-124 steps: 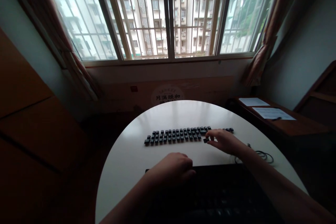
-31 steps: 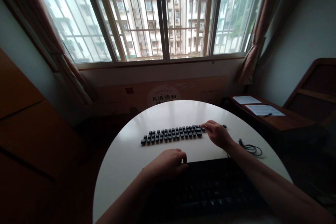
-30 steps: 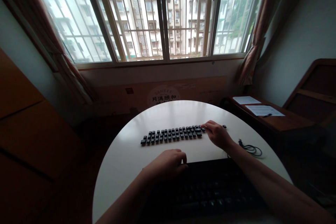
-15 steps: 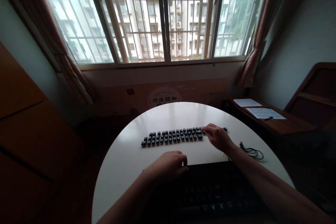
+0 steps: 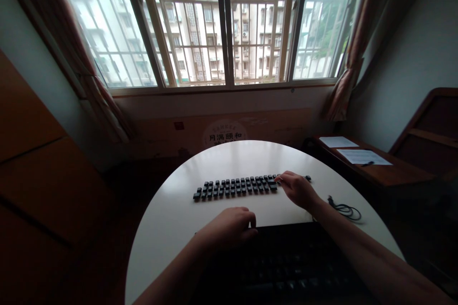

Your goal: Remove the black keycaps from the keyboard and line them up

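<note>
The right hand point(image 5: 295, 187) is bent at the knuckles, its thumb and fingertips drawn close together at the right end of the rows of keycaps point(image 5: 233, 186); a thin pale glint shows at the fingertips, too small to tell whether anything is pinched there. The left hand point(image 5: 238, 221) lies half curled over the far edge of the keyboard point(image 5: 293, 248), index finger bent down and thumb slightly apart; whether it grips the edge cannot be told.

The keycaps are small, dark, blocky pieces with a faint sheen, set in close rows on the smooth, glossy white table point(image 5: 168, 238) with its curved rim; one lone keycap point(image 5: 308, 178) sits right of the right hand; a thin dark cable point(image 5: 345, 208) lies coiled near the right forearm.

The keyboard is black, flat and oblong, nearest the wearer; its long axis runs left to right, as do the keycap rows, both rising slightly rightward.
</note>
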A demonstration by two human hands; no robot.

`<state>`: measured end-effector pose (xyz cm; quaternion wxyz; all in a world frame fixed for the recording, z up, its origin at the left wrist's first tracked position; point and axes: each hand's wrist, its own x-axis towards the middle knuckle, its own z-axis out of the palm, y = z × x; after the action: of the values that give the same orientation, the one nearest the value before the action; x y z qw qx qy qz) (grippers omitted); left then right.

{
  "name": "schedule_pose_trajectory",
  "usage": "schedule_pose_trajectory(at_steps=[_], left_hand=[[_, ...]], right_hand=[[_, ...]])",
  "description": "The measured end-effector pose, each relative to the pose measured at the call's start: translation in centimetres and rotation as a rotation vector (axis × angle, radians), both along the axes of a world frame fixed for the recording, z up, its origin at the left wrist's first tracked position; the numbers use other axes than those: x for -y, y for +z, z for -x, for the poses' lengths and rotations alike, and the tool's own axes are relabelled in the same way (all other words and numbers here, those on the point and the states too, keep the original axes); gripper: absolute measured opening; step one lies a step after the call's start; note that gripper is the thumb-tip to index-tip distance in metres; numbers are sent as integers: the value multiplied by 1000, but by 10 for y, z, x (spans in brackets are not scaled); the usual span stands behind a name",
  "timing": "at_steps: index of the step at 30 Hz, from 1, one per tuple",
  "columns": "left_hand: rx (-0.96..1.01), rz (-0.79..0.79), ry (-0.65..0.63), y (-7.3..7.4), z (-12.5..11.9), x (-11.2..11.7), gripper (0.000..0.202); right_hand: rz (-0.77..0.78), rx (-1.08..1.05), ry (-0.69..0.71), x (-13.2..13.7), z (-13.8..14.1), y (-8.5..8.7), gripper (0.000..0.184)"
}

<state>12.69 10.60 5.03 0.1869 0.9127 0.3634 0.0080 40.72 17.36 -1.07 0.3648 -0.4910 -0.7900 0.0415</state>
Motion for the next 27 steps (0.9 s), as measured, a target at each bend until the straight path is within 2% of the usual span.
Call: schedule_pose_trajectory(at_steps=[13,27], left_hand=[[5,-16,-14,0,0,0,16],[24,-23,-7,-7,1,-1,16]], right_hand=[[10,5,-5,0,1,0,23],[58,24,31,2,3,1,25]])
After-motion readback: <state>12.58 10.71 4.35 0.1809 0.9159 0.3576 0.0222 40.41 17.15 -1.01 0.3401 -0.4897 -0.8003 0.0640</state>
